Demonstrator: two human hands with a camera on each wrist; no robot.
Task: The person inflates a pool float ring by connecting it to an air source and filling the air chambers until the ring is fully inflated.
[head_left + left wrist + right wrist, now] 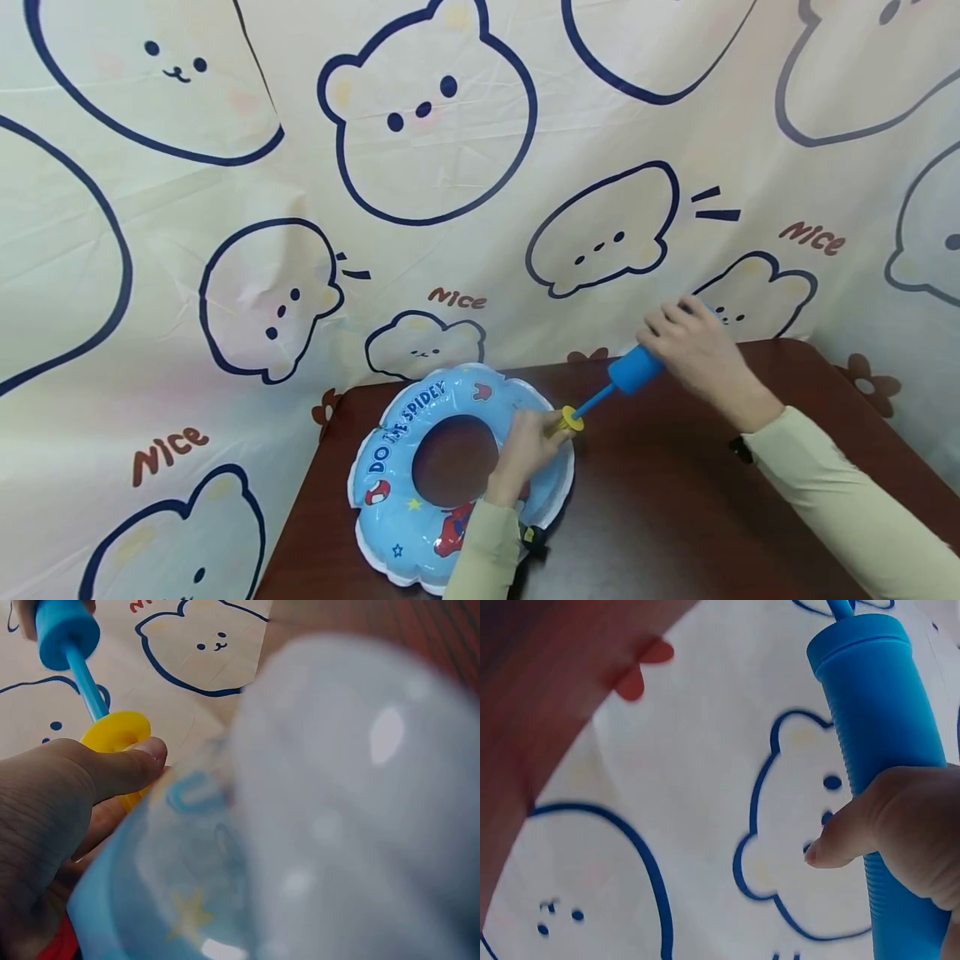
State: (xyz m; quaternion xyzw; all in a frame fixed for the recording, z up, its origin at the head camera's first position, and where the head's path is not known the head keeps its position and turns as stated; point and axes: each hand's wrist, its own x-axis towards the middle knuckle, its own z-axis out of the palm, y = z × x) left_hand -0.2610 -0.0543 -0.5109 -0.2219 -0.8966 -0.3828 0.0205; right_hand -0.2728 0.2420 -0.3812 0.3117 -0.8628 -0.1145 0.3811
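Observation:
A light blue inflatable swim ring (397,479) with printed figures and lettering looks puffed up on the table. My left hand (525,450) reaches over its right side, thumb and fingers pinching the yellow flanged end (120,731) of a hand pump. From that end a thin blue rod (594,402) runs up to the right into the pump's blue barrel (877,697). My right hand (693,350) is wrapped round the barrel, above the table. What lies beneath the left fingers, where the pump meets the ring, is hidden.
The dark brown table (645,508) extends right of the ring. Behind it hangs a cream cloth (465,258) printed with outlined bears. Dark straps show at the left wrist (532,540) and the right wrist.

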